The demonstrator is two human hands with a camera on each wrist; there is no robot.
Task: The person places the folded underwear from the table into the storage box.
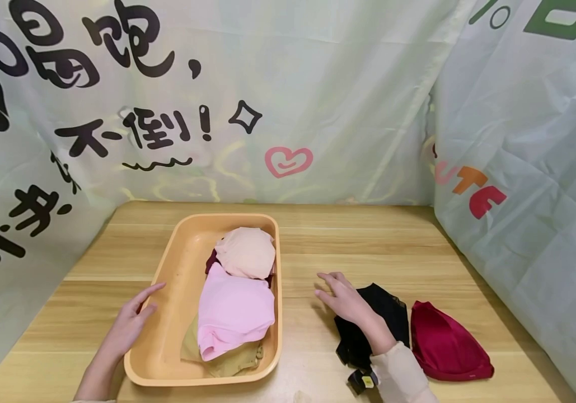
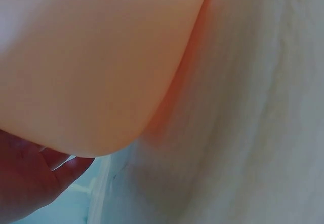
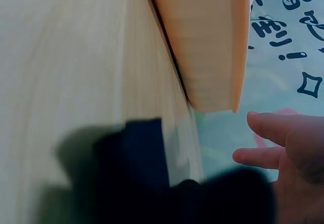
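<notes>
An orange-tan plastic tray [image 1: 177,291] holds folded clothing along its right side: a pale peach bundle [image 1: 244,252], a pink folded garment [image 1: 236,313] and an olive one [image 1: 237,361] partly under it. Some dark red cloth shows beneath the peach bundle. At the tray's left rim is my left hand [image 1: 127,324], its fingers extended and lying against the edge. My right hand [image 1: 345,299], fingers spread and holding nothing, is over the left part of a black garment [image 1: 383,308]. Beside that lies a dark red, cup-shaped folded garment [image 1: 446,344].
Everything stands on a wood-grain table [image 1: 348,235]. Printed cloth curtains [image 1: 343,112] hang behind it and along both sides. A small black object with a yellow label [image 1: 360,382] is by the right wrist.
</notes>
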